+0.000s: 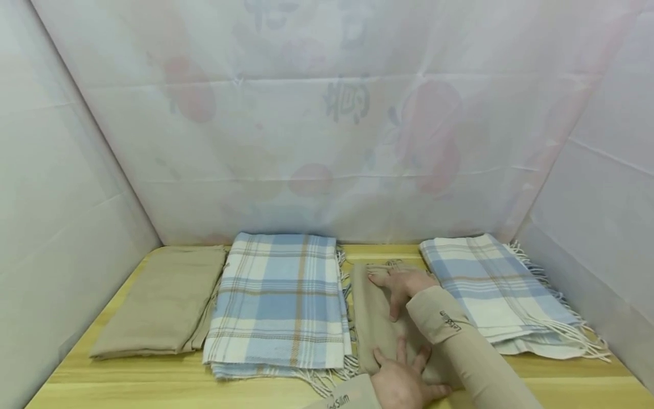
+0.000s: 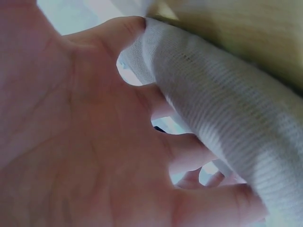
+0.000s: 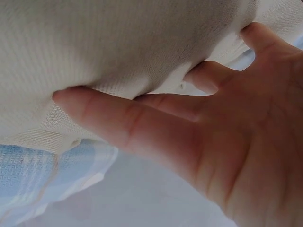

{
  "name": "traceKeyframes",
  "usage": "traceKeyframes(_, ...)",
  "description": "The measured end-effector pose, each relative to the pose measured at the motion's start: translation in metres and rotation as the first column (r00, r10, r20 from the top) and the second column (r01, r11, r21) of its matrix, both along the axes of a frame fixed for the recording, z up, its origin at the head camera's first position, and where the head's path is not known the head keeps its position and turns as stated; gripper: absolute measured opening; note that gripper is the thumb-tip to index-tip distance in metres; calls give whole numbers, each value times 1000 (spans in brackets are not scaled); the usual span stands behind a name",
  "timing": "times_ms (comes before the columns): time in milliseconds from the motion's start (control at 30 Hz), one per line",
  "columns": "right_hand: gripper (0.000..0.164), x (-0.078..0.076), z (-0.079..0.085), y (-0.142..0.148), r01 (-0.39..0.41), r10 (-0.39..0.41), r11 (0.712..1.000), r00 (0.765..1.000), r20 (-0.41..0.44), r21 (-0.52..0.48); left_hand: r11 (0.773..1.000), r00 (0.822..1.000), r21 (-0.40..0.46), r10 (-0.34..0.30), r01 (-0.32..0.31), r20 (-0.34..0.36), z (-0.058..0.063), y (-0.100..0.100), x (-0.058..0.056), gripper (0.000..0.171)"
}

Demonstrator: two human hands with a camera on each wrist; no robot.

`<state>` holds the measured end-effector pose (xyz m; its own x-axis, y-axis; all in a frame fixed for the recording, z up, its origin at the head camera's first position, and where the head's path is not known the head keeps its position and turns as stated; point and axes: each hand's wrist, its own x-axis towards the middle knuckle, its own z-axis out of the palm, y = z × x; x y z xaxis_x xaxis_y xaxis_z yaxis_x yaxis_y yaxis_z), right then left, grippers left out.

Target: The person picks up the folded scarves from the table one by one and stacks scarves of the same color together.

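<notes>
A folded beige scarf [image 1: 372, 318] lies lengthwise on the wooden table, right of the middle. Near its far end my right hand [image 1: 403, 287] rests on top with the fingers spread. My left hand [image 1: 401, 380] presses on the near end, fingers fanned out and pointing away from me. In the left wrist view, fingertips meet the ribbed cloth [image 2: 213, 94] along a rounded fold. The right wrist view shows straight fingers [image 3: 128, 118] pressing dents into the beige fabric [image 3: 94, 47]. My right forearm covers part of the scarf's right side.
A blue and white plaid scarf [image 1: 278, 307] with fringe lies folded to the left, close beside the beige one. Another plaid scarf [image 1: 495, 284] is on the right. At far left sits a second folded beige cloth [image 1: 163, 301]. White sheet walls [image 1: 306, 142] enclose the table [image 1: 128, 386].
</notes>
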<state>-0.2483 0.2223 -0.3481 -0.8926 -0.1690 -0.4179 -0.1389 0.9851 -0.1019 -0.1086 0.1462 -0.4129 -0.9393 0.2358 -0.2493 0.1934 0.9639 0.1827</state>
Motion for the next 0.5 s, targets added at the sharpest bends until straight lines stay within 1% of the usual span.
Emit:
traceKeyframes(33,103,1,0,0,-4,4,1000,1000,2,-4,1000,1000,3,4,-4,2,0,0,0,58)
traceKeyframes(133,102,0,-1,0,-14,15,1000,1000,8,-7,1000,1000,-6,-12,12,5,-1,-1,-1,58)
traceKeyframes(200,103,-1,-1,0,-10,10,1000,1000,12,-10,1000,1000,-10,-29,29,5,-1,-1,-2,59)
traceKeyframes(367,103,-1,1,1,-28,28,999,1000,5,-17,998,998,-1,-59,59,16,0,-4,-4,58)
traceKeyframes(433,102,-2,0,2,-34,34,999,999,14,-34,998,998,-6,-63,63,15,2,-5,-3,57)
traceKeyframes(500,99,-3,2,3,-49,51,997,998,38,-57,999,999,-21,-46,46,5,4,-7,-2,57)
